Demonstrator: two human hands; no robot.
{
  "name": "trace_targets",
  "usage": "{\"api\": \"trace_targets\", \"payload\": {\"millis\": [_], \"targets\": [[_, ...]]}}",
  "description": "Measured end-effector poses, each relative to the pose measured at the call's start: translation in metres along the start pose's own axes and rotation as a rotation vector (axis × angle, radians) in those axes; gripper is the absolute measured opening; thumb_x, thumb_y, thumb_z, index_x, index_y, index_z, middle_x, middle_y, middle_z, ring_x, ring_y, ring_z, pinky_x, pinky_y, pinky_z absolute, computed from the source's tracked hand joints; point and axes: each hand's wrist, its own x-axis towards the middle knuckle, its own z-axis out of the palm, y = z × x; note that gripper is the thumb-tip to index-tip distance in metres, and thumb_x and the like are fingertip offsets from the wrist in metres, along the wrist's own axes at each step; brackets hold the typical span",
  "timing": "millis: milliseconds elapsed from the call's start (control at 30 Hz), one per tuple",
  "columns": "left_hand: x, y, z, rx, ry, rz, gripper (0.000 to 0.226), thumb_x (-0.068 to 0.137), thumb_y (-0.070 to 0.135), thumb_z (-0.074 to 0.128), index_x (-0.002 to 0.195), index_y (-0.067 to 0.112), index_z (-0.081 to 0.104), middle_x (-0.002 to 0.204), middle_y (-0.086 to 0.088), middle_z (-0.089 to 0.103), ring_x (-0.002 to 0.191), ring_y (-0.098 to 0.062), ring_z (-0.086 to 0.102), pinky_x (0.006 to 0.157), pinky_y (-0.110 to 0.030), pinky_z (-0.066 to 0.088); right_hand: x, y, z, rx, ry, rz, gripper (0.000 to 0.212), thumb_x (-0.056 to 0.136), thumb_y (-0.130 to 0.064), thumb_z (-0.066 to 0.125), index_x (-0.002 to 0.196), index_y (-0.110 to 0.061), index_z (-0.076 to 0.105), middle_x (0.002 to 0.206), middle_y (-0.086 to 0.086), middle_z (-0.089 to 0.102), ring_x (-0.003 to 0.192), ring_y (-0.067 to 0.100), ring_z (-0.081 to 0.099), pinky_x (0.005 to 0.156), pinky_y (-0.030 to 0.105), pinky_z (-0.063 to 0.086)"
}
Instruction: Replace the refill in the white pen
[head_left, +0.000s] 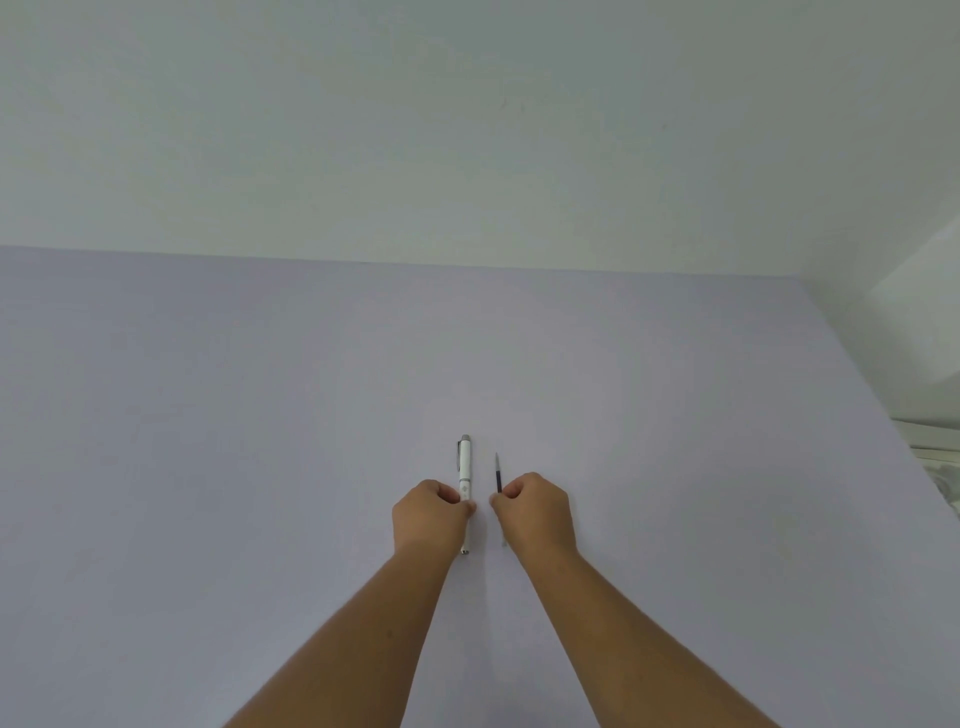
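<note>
A white pen with a grey cap end and clip lies lengthwise on the pale lilac table, pointing away from me. My left hand is closed on the pen's middle, thumb and fingers pinching the barrel; the pen's near tip shows below the hand. To the right, a thin dark refill lies parallel to the pen. My right hand pinches the refill at its middle, and part of the refill is hidden under the fingers.
The table's far edge meets a plain white wall. At the right edge of the table stands a white surface, with a patterned item below it.
</note>
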Motion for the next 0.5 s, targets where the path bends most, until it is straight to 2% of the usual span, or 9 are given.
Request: {"api": "trace_targets", "payload": {"millis": [133,267,500], "targets": [[0.0002,-0.0007,-0.0005,-0.004,0.008,0.003,0.014,0.082,0.025,0.071,0.088,0.015,0.065,0.072,0.006,0.06,0.063,-0.007,0.053,0.058,-0.022,0.046,-0.0006,0.0008,0.0005,0.001,0.006,0.003,0.018,0.084,-0.024,0.061,0.07,-0.016,0.054,0.059,-0.007,0.05,0.053,0.01,0.048,0.044,0.021,0.034],[0.0003,-0.0012,-0.0015,0.012,0.018,0.011,0.015,0.081,0.026,0.072,0.089,0.015,0.065,0.073,0.006,0.059,0.065,-0.009,0.054,0.064,-0.024,0.047,-0.0009,0.0008,0.0011,0.022,0.008,0.012,0.017,0.084,-0.025,0.061,0.071,-0.016,0.054,0.061,-0.006,0.051,0.058,0.013,0.051,0.051,0.024,0.042],[-0.0033,-0.0007,-0.0076,-0.011,-0.01,0.038,0.016,0.084,0.031,0.068,0.088,0.017,0.061,0.075,0.005,0.059,0.066,-0.009,0.054,0.065,-0.026,0.047,-0.0047,-0.0014,-0.0024,0.08,0.002,0.023,0.018,0.087,-0.034,0.058,0.082,-0.016,0.057,0.078,-0.002,0.061,0.069,0.015,0.057,0.06,0.028,0.047]]}}
